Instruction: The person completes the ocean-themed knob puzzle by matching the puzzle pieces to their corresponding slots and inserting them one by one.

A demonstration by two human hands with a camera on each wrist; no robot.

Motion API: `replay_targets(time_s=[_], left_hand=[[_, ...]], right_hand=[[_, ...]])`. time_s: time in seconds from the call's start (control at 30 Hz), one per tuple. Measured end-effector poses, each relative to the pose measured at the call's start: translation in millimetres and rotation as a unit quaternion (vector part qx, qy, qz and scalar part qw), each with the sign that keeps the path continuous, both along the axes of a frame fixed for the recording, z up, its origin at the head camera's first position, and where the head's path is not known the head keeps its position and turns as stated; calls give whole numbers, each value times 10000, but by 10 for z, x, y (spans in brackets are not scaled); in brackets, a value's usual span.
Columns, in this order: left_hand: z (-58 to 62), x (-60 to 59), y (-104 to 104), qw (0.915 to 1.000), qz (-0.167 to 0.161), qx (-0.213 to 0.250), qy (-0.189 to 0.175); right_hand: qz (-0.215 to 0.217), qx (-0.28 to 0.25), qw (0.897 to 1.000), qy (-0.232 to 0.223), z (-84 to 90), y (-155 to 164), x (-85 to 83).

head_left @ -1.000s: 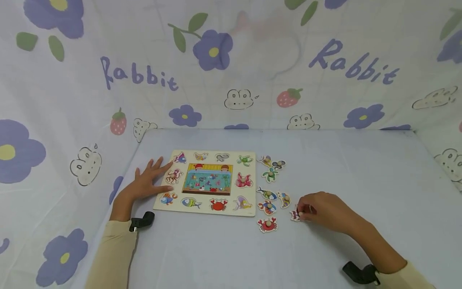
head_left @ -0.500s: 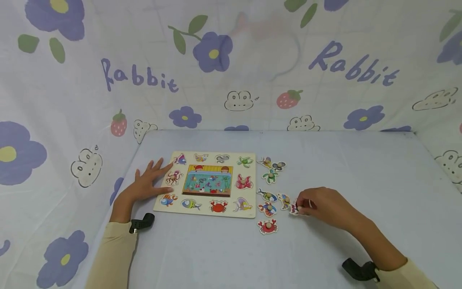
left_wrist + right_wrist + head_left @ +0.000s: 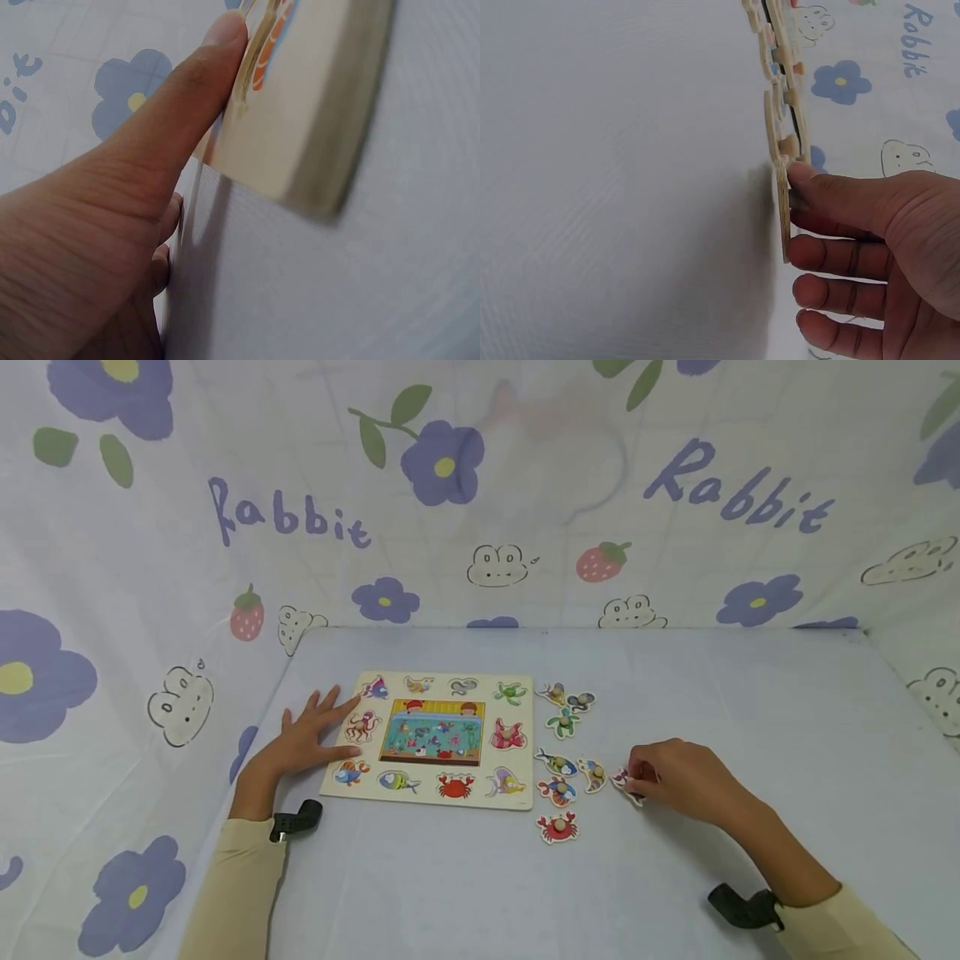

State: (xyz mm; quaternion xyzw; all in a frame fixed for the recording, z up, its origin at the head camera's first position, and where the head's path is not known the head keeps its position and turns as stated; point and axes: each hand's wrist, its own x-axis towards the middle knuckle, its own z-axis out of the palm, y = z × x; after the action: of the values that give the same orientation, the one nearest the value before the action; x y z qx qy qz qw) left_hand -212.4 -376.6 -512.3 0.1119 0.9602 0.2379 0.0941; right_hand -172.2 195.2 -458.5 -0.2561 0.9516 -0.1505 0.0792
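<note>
A wooden puzzle board [image 3: 427, 739] with sea-animal cutouts and a framed picture in its middle lies on the table. My left hand [image 3: 303, 739] rests flat at its left edge, fingers spread, thumb [image 3: 187, 82] against the board's side [image 3: 330, 112]. My right hand [image 3: 675, 777] pinches a small pink and purple puzzle piece [image 3: 624, 781] by its peg, low over the table and right of the loose pieces; the same piece [image 3: 783, 210] shows edge-on in the right wrist view. Several loose animal pieces lie beside the board, among them a red crab [image 3: 557, 827] and a green turtle [image 3: 562, 722].
The table [image 3: 750, 710] wears a pale blue cloth. Printed fabric with flowers, strawberries and "Rabbit" lettering [image 3: 738, 493] walls in the back and both sides. A black wrist camera mount [image 3: 296, 820] sits on each forearm.
My right hand has carried the pinched piece up and slightly left, from near the crab to beside the fish pieces. The left hand and board have stayed still.
</note>
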Motion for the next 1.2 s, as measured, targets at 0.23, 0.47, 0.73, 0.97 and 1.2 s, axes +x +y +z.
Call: replay_targets(time_s=[0.23, 0.47, 0.73, 0.97, 1.2], left_hand=[[16, 6, 15, 10000, -4, 35, -35], [0, 6, 8, 10000, 24, 18, -42], [16, 9, 6, 10000, 1, 20, -64], [15, -2, 6, 10000, 18, -7, -22], [31, 14, 7, 10000, -13, 59, -68]], right_hand=[[8, -53, 10000, -19, -75, 39, -14], [24, -43, 10000, -54, -59, 48, -18], [56, -57, 9999, -87, 20, 51, 2], [298, -107, 9995, -95, 29, 74, -31], [419, -146, 9990, -97, -26, 83, -64]])
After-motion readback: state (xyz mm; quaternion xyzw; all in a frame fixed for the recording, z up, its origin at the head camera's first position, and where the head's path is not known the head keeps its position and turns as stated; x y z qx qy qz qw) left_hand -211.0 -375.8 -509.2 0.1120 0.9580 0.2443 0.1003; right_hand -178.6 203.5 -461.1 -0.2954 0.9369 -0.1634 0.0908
